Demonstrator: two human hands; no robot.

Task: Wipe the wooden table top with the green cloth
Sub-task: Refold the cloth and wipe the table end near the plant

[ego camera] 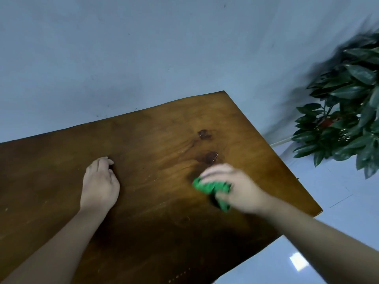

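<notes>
Wooden table top (155, 128): right hand (231, 187) apparently gripping green cloth (213, 188).

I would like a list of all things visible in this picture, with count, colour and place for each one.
wooden table top: one, brown, fills the lower and middle part of the view
dark knots: two, dark brown, in the table top beyond the right hand
green cloth: one, green, bunched on the table top under the right hand
plant: one, dark green leaves, at the right edge beside the table
wall: one, pale grey-blue, behind the table
floor: one, pale grey, right of the table
left hand: one, resting on the table top, holding nothing
right hand: one, gripping the green cloth, blurred
</notes>
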